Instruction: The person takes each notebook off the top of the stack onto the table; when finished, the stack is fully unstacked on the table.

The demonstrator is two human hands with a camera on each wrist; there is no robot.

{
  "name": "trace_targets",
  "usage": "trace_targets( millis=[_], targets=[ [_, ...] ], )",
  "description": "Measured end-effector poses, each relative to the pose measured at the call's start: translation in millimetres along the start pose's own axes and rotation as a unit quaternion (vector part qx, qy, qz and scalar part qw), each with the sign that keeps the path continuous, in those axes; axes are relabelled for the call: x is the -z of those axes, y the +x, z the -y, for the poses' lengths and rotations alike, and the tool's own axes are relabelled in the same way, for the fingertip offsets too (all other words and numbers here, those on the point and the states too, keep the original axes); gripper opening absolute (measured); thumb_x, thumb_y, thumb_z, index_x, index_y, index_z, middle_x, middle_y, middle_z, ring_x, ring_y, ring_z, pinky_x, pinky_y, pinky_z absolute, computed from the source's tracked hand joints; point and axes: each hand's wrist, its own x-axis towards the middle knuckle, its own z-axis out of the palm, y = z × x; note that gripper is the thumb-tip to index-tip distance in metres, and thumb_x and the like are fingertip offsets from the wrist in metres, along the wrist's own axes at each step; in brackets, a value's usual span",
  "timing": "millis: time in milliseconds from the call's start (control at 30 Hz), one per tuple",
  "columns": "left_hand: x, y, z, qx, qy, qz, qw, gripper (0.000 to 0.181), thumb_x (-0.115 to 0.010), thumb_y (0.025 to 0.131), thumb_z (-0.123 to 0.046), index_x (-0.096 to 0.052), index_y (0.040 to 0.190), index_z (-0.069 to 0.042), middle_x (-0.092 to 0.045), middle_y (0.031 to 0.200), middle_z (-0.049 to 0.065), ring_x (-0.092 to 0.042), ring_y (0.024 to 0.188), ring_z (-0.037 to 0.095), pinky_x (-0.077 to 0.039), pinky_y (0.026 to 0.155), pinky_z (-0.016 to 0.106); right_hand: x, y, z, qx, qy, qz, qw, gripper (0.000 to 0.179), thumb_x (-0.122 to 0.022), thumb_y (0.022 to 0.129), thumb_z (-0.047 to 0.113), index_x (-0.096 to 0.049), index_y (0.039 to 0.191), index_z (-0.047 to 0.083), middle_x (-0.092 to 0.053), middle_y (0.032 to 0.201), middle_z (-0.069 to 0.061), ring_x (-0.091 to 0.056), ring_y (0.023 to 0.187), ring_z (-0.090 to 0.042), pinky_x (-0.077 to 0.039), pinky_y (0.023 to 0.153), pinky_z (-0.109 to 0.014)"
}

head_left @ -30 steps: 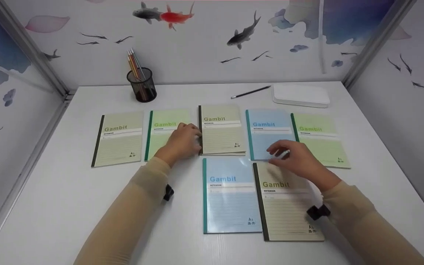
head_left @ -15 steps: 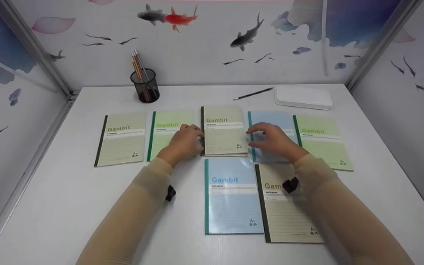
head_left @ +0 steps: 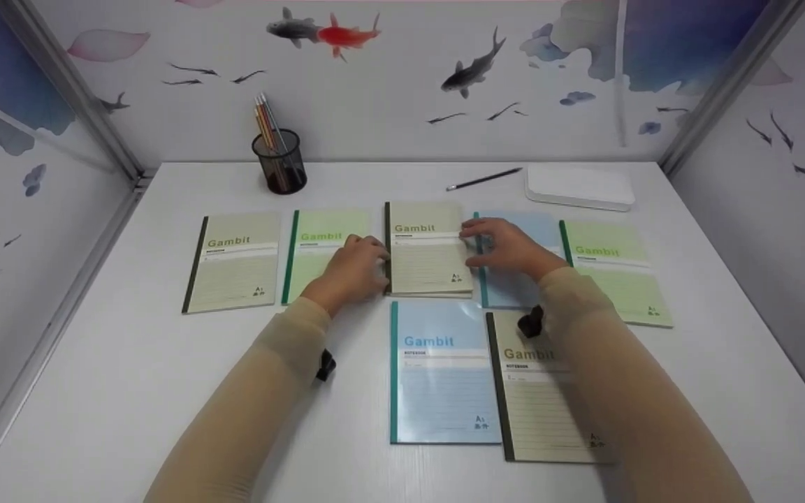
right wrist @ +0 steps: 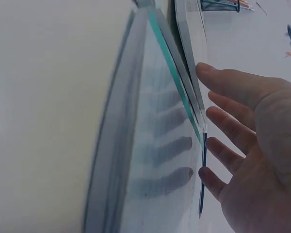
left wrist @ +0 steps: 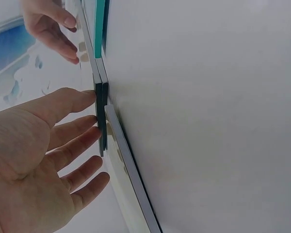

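Observation:
In the head view a beige notebook [head_left: 422,262] lies on another notebook, whose edge [head_left: 444,294] shows beneath it, at the middle of the back row. My left hand [head_left: 352,271] rests at its dark spine; in the left wrist view the thumb and fingertips touch the stacked spines [left wrist: 101,119] with fingers extended. On the opposite side my right hand [head_left: 504,244] has its fingertips right at the notebook's right edge, above a blue notebook [head_left: 514,290]. The right wrist view shows that hand [right wrist: 266,131] with its fingers spread and gently bent. Under my left hand lies a light green notebook [head_left: 325,227].
A beige notebook [head_left: 238,272] lies far left, a green one [head_left: 615,279] far right. Nearer are a blue notebook [head_left: 444,391] and a beige one [head_left: 539,412] under the right forearm. Behind stand a pencil cup [head_left: 282,168], a pencil [head_left: 484,179] and a white case [head_left: 577,187].
My right hand has moved left and away from me, from over the blue notebook to the middle notebook's right edge. The left hand stays at the spine.

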Motion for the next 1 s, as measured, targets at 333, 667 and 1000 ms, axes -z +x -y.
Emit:
trace_targets(
  millis=[333, 667, 1000],
  targets=[
    [2.6, 2.5, -3.8, 0.004, 0.004, 0.008, 1.0000, 0.046, -0.075, 0.094, -0.022, -0.066, 0.138, -0.013, -0.053, 0.151, 0.002, -0.043, 0.140, 0.027, -0.039, 0.119, 0.043, 1.5, 1.9, 1.0, -0.028, -0.061, 0.010, 0.9977, 0.056, -0.083, 0.088, 0.030, -0.065, 0.140, 0.023, -0.044, 0.162, 0.006, -0.020, 0.158, -0.031, -0.013, 0.126, -0.062],
    [4.7, 25.2, 3.4, 0.018, 0.010, -0.031, 0.9993, 0.046, -0.071, 0.097, -0.029, -0.064, 0.140, -0.013, -0.049, 0.157, 0.002, -0.035, 0.147, 0.029, -0.033, 0.124, 0.045, 1.0, 1.5, 0.7, -0.017, -0.036, 0.011, 0.9992, 0.056, -0.082, 0.089, 0.026, -0.063, 0.141, 0.021, -0.043, 0.163, 0.004, -0.026, 0.157, -0.030, -0.013, 0.127, -0.061],
    [3.1, 40.5, -0.4, 0.034, -0.014, -0.013, 0.9992, 0.055, -0.072, 0.096, -0.038, -0.064, 0.135, -0.001, -0.034, 0.166, 0.006, -0.025, 0.151, 0.034, -0.030, 0.124, 0.048, 0.1, -1.5, 4.8, -0.048, -0.023, 0.007, 0.9985, 0.056, -0.083, 0.088, 0.026, -0.063, 0.141, 0.026, -0.042, 0.163, 0.010, -0.024, 0.158, -0.027, -0.013, 0.128, -0.059]
  ],
)
